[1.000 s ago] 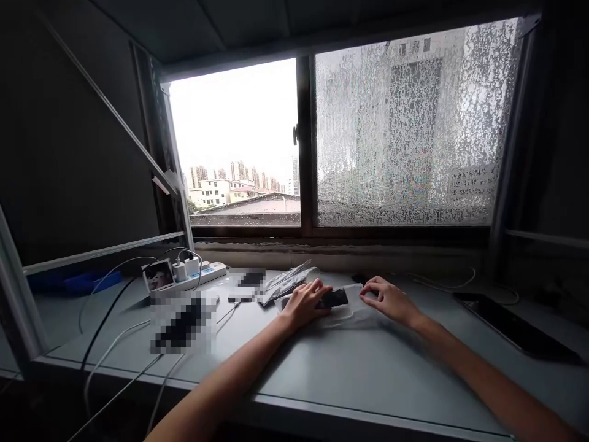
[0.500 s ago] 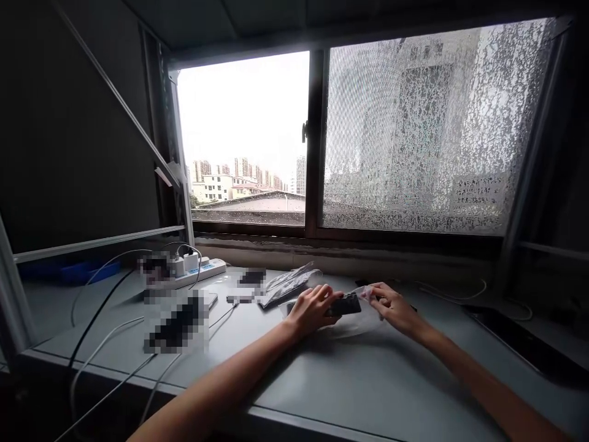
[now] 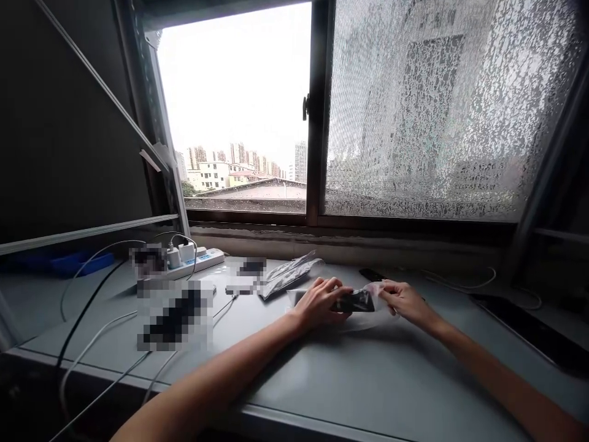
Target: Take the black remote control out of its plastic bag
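Black flat rectangular object (image 3: pixel 362 300) is clasped in the left hand (image 3: pixel 318 301), over the smooth grey desk (image 3: pixel 345 374); the right hand (image 3: pixel 407 302) pinches clear plastic film (image 3: pixel 379 301) at its end. The step seems film handling; next move calls for steady hold.

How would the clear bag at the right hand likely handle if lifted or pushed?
The clear bag is probably floppy: it bunches where the right hand pinches it. Its film looks thin, so it is likely light. Its loose part lies low over the desk, so a push may crumple it.
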`<state>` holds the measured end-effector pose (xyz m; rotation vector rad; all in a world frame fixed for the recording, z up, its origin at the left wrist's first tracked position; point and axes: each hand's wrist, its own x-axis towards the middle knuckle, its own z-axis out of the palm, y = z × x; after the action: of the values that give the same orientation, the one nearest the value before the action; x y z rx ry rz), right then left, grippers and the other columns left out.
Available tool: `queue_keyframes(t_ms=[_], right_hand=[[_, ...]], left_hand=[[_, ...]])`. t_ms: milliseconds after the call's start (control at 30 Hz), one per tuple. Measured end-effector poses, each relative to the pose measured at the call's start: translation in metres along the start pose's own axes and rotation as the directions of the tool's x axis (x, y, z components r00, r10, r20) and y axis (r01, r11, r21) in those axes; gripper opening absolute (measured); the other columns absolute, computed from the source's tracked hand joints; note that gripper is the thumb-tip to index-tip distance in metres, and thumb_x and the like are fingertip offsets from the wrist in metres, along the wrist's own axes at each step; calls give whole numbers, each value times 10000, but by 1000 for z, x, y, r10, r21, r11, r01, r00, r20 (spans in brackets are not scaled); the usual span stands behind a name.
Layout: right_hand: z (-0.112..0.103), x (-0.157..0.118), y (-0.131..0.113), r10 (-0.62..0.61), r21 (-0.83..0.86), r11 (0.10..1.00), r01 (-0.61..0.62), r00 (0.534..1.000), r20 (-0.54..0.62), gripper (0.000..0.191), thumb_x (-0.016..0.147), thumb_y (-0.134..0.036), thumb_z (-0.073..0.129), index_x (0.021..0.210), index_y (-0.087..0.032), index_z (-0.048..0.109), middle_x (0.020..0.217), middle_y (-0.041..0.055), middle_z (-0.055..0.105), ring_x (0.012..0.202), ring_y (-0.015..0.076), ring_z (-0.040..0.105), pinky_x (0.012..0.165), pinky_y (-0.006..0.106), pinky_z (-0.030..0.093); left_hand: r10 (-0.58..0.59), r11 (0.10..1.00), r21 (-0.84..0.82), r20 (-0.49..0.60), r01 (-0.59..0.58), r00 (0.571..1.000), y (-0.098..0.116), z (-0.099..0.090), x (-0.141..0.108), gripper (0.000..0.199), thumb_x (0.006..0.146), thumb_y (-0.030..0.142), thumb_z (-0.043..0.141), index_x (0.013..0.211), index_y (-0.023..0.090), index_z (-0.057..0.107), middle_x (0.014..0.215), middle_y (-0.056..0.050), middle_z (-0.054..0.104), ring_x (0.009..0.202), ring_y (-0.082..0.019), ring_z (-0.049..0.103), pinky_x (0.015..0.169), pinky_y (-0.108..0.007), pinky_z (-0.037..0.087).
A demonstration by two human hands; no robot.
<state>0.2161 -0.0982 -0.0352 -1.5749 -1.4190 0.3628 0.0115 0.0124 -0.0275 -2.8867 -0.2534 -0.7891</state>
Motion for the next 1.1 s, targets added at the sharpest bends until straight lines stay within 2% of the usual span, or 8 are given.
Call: queue_keyframes(t_ms=[133, 267, 400, 533, 733, 833, 967, 1100], right_hand=[[0, 0, 1, 32, 6, 999, -32, 999, 21, 382, 693, -526, 556, 746, -175, 695, 886, 66, 639, 423, 67, 426, 412, 252, 404], [-1, -2, -1, 47, -33, 998, -47, 999, 9, 412, 639, -553, 622, 799, -184, 708, 884, 57, 648, 439, 64, 425, 398, 237, 393], [-5, -5, -2, 78, -80, 994, -77, 997, 10, 409, 619, -535, 652, 789, -167, 705, 725, 36, 632, 417, 59, 428, 405, 226, 372], [-8, -5, 1, 80, -85, 993, -76, 996, 45, 402, 603, -525, 663, 767, -160, 699, 825, 43, 637, 440, 58, 430, 399, 226, 341], [-10, -2, 6, -21, -211, 977, 20, 1000, -2, 379, 627, -544, 641, 701, -180, 717, 916, 71, 651, 698, 157, 570, 553, 252, 437], [-12, -2, 7, -10, -271, 962, 7, 1000, -7, 388, 629, -560, 636, 690, -186, 719, 931, 63, 647, 642, 136, 537, 536, 263, 412], [-14, -2, 8, -47, -284, 958, 41, 999, -11, 415, 616, -564, 645, 718, -168, 717, 913, 62, 643, 552, 94, 450, 492, 258, 350], [-14, -3, 6, -67, -281, 957, 66, 998, 5, 403, 618, -560, 640, 666, -163, 691, 880, 57, 638, 550, 92, 453, 493, 250, 344]], left_hand=[[51, 998, 41, 59, -53, 997, -4, 4, 8, 519, 750, 410, 588, 1205, 182, 485, 1071, -59, 555, 912, -185, 544, 882, -294, 397], [135, 982, 117, 122, -149, 983, -7, 8, 18, 532, 792, 418, 550, 1236, 143, 449, 1096, -95, 541, 943, -202, 535, 890, -309, 368], [179, 960, 193, 130, -202, 975, -8, 12, 22, 509, 841, 419, 483, 1262, 141, 415, 1126, -102, 532, 965, -218, 521, 903, -327, 341], [222, 939, 242, 115, -244, 968, -7, 15, 21, 500, 869, 423, 432, 1272, 128, 407, 1140, -122, 525, 992, -241, 509, 905, -344, 317], [70, 983, 162, 83, -83, 994, -8, 21, 23, 568, 814, 469, 505, 1255, 125, 409, 1102, -91, 555, 943, -216, 532, 898, -327, 316], [-11, 991, 130, 65, 3, 998, -9, 22, 24, 649, 771, 505, 545, 1269, 125, 376, 1074, -81, 569, 947, -213, 528, 910, -334, 311], [-19, 984, 181, 79, 4, 997, -8, 21, 24, 502, 777, 529, 520, 1086, 133, 506, 1016, -78, 567, 930, -215, 529, 893, -348, 324], [-15, 978, 207, 81, -2, 997, -5, 19, 23, 446, 793, 554, 474, 956, 143, 535, 958, -63, 568, 852, -202, 561, 801, -319, 381]])
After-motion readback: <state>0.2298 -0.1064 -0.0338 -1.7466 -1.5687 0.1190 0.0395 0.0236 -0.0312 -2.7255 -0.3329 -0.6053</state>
